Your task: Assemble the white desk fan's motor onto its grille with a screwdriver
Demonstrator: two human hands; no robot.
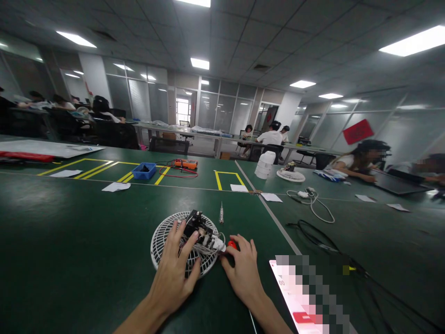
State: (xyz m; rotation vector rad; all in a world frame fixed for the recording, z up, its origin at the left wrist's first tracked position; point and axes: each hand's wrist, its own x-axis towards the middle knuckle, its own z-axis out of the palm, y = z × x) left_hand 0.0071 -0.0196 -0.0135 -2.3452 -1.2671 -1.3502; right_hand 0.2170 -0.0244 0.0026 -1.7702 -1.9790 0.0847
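A white round fan grille (pixel 160 236) lies on the green table, with a black fan motor assembly (pixel 193 223) and its wiring on top. My left hand (pixel 174 266) rests over the grille and motor, fingers spread and thumb near the grille's front rim. At the right rim, my right hand (pixel 245 266) is closed around a red-handled screwdriver (pixel 232 244); most of the handle is hidden, and a thin metal shaft shows below the wrist. Its fingertips are close to a white plastic part (pixel 218 244) at the motor's end. Behind the grille lies a small clear-handled screwdriver (pixel 221 214).
A phone-like lit screen (pixel 290 297) lies right of my hand. Black cables (pixel 327 246) and a white cord (pixel 323 208) stretch across the right side. Farther back are a blue bin (pixel 144 171), an orange multimeter (pixel 186 163), white stacked containers (pixel 264 164) and another fan grille (pixel 290 175). People sit beyond.
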